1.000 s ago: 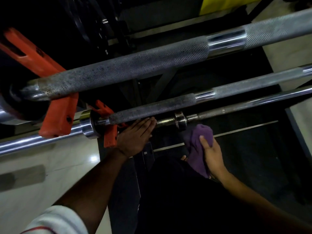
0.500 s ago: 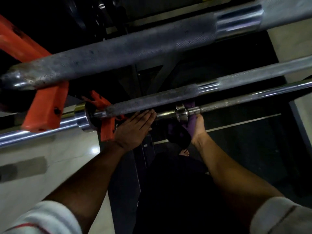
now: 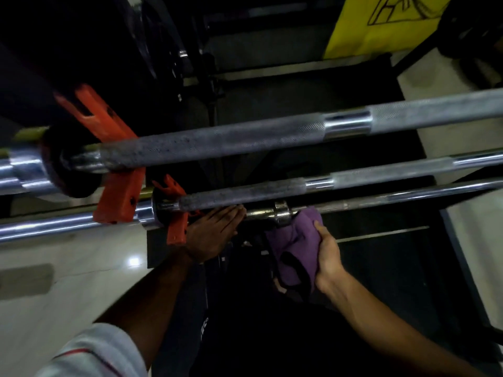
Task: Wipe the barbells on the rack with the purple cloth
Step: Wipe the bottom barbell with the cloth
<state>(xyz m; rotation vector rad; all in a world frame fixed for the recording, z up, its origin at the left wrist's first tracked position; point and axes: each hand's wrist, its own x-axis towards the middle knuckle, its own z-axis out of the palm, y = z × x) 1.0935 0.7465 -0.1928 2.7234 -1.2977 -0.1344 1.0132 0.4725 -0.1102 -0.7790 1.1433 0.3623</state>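
Note:
Three barbells lie across the orange rack hooks (image 3: 119, 191): a thick knurled top barbell (image 3: 231, 140), a middle knurled barbell (image 3: 245, 194), and a thinner lowest barbell (image 3: 394, 195) with a collar (image 3: 281, 213). My left hand (image 3: 212, 235) reaches up with straight fingers that touch the lowest bar just left of the collar. My right hand (image 3: 328, 257) grips the purple cloth (image 3: 294, 248). The cloth's top edge touches the lowest bar right of the collar, and the rest hangs down.
A chrome barbell sleeve (image 3: 54, 227) sticks out to the left over the pale tiled floor (image 3: 54, 289). A yellow panel (image 3: 381, 25) stands at the back right. Dark rack frame and black mat lie below the bars.
My right hand has dropped from the lowest bar and pulled the cloth down a little, with its top still at the bar. My left hand stays on the bar.

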